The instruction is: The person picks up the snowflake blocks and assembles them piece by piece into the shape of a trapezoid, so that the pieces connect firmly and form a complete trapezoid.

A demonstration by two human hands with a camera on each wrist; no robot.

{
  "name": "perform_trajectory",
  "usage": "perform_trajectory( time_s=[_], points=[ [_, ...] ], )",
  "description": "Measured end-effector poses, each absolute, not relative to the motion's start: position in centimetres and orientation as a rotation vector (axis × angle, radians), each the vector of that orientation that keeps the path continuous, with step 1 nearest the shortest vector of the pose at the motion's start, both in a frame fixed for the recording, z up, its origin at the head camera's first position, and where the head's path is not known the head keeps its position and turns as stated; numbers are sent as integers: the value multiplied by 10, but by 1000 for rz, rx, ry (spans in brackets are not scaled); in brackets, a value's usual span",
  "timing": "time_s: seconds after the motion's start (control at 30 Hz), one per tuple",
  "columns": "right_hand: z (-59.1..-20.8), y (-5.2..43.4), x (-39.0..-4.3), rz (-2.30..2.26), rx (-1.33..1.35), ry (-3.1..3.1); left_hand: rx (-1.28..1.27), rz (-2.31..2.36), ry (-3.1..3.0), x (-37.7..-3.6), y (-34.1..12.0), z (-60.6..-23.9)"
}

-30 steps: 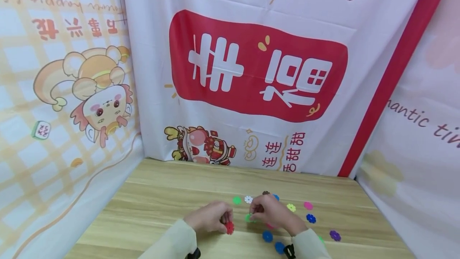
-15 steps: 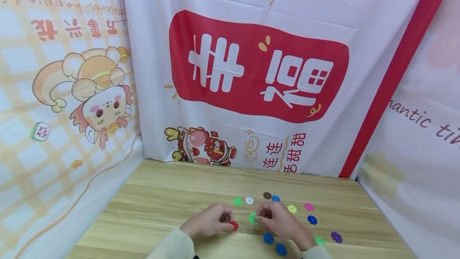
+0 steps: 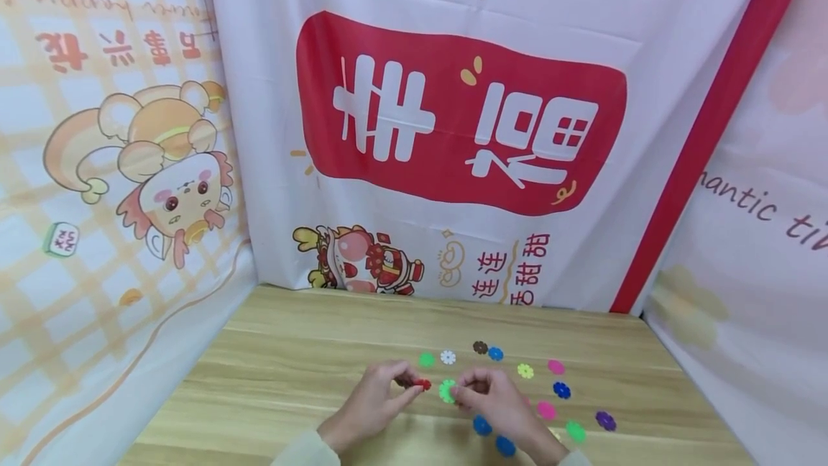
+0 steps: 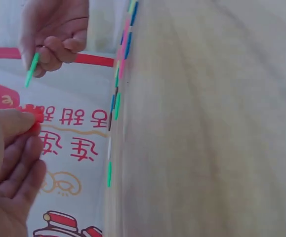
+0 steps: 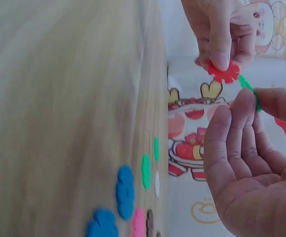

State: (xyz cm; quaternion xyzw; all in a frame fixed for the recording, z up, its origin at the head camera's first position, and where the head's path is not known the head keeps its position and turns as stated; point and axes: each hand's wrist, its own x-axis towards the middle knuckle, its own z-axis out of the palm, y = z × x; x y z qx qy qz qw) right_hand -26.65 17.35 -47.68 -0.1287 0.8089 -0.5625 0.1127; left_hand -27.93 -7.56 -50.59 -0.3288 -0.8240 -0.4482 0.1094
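My left hand point(image 3: 370, 398) pinches a red notched plastic disc point(image 3: 424, 385) between thumb and fingers, its face tipped nearly edge-on in the head view. Facing it, my right hand point(image 3: 501, 403) pinches a bright green notched disc point(image 3: 446, 390) by its right side, broad face toward the head camera. In the head view a small gap separates the two discs. Both are held up off the table, as the left wrist view shows with the red disc point(image 4: 39, 116) and the green disc point(image 4: 32, 70). The right wrist view has the red disc point(image 5: 225, 73) close to the green one's tip.
Several more notched discs lie flat on the wooden table point(image 3: 291, 351): a white one point(image 3: 448, 357), a brown one point(image 3: 479, 346), a yellow one point(image 3: 525, 370) and a purple one point(image 3: 605, 420) among them. Two blue discs sit partly beside the right forearm. Printed cloth point(image 3: 278, 164) walls the table's back and sides.
The left hand has raised the red disc and tilted it toward edge-on. The right hand has lifted the green disc and now shows its face; the two discs are nearer each other.
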Motion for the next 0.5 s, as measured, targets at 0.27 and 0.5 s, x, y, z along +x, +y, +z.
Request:
perform_trajectory(
  time_s=[0.27, 0.5],
  points=[
    [-474, 168, -265, -1761, -356, 2265, -1064, -1055, -2216, -271, -74, -502],
    [-472, 164, -265, -1759, -354, 2270, -1073, -952, -2196, -268, -73, -499]
  ],
)
